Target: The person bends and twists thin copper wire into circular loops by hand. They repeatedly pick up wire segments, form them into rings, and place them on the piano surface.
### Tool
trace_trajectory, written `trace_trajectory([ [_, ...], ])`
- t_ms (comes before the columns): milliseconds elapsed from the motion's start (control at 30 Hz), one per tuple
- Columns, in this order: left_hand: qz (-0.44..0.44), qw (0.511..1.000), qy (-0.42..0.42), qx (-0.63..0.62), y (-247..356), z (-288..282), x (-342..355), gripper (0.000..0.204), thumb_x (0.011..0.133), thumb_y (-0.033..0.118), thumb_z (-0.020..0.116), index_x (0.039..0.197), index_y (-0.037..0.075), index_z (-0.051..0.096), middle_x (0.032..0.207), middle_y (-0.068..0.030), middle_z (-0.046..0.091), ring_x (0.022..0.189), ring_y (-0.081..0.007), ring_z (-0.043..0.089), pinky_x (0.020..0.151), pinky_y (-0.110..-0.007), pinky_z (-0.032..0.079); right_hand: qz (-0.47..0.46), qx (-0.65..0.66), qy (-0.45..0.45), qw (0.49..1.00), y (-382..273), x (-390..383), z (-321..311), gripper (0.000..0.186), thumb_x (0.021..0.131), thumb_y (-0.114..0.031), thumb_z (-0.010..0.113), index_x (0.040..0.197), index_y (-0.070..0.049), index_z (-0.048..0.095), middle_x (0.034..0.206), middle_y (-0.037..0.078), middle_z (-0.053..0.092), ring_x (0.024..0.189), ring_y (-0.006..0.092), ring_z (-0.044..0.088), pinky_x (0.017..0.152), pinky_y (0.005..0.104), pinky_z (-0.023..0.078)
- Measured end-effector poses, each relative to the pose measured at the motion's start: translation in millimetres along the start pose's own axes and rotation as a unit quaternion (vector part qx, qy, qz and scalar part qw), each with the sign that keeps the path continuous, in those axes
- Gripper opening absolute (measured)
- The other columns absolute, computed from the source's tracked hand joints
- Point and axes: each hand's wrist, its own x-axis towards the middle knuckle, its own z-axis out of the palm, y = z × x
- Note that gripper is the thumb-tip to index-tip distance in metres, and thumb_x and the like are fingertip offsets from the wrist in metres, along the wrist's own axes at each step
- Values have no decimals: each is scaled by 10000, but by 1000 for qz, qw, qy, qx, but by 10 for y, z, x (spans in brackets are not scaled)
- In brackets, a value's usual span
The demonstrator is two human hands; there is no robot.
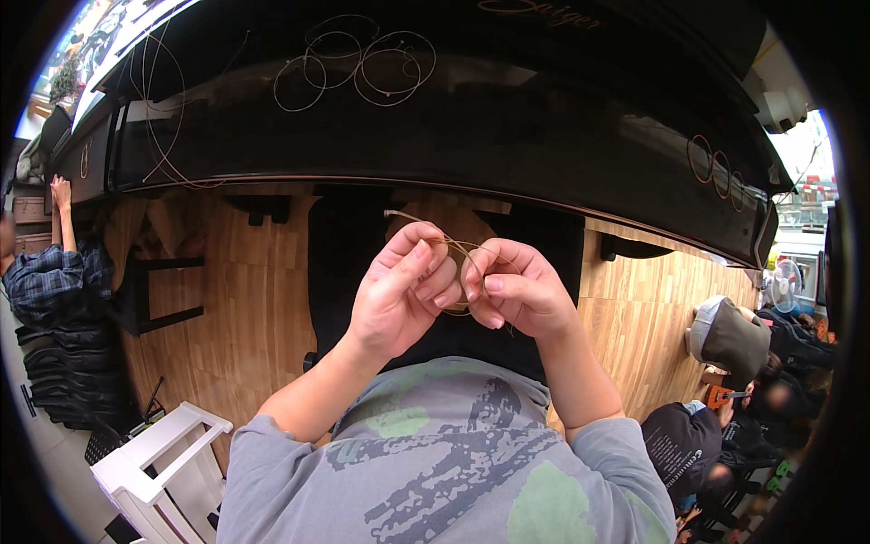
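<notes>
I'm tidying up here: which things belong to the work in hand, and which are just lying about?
Work in hand:
golden wire, in left hand and right hand
probably silvery coils, coppery rings on black surface

Apparently just about:
white furniture
fan

Spreading in pale brown wooden strips over the floor [625, 317], both to the left and to the right. Stretching dark and glossy across the top along the bench [507, 127], picking up faint reflections. Glaring white through a window [95, 41] at upper left, and shining again from a bright area [811, 145] at right, near a white fan [783, 286]. Showing a white slatted frame [136, 485] at lower left, a black stack [63, 372] beyond it, and dark horizontal bars [177, 319] nearby.
</notes>
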Motion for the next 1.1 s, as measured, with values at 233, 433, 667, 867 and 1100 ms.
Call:
trace_trajectory([
  [233, 49, 993, 99, 36, -6, 79, 17, 173, 987, 134, 469, 1133, 84, 549, 748, 34, 415, 607, -65, 364, 598, -231, 371, -70, -216, 97, 969, 53, 7, 84, 162, 872, -33, 610, 1029, 10, 604, 868, 29, 615, 706, 63, 561, 621, 207, 477],
  [433, 69, 992, 110, 4, 13, 52, 5, 177, 1010, 176, 419, 1119, 108, 542, 782, 21, 428, 591, -61, 356, 564, -228, 354, -62, -250, 133, 957, 52, 14, 152, 217, 889, -30, 609, 1100, 21, 599, 893, 35, 627, 740, 64, 580, 658, 215, 498],
  [667, 94, 993, 64, -17, 49, 35, 7, 164, 1013, 176, 413, 1104, 145, 546, 805, 23, 437, 573, -58, 336, 543, -222, 319, -83, -210, 151, 962, 73, 26, 74, 218, 885, -13, 563, 1102, 8, 559, 821, 28, 581, 657, 80, 575, 604, 210, 485],
  [867, 165, 975, 10, 150, -58, 37, -9, 143, 991, 101, 447, 1104, 96, 536, 804, 24, 454, 562, -56, 333, 542, -225, 319, -111, -161, 249, 949, 130, 40, 149, 183, 889, 1, 477, 1069, -12, 512, 749, 23, 524, 557, 99, 546, 522, 218, 450],
  [1100, 229, 945, -5, 235, -91, 85, -20, 146, 981, 65, 454, 1109, 35, 518, 779, 7, 458, 573, -60, 361, 556, -235, 338, -166, -215, 264, 925, 126, 64, 217, 186, 914, -22, 458, 1084, -23, 536, 697, 10, 495, 512, 76, 516, 480, 205, 430],
])
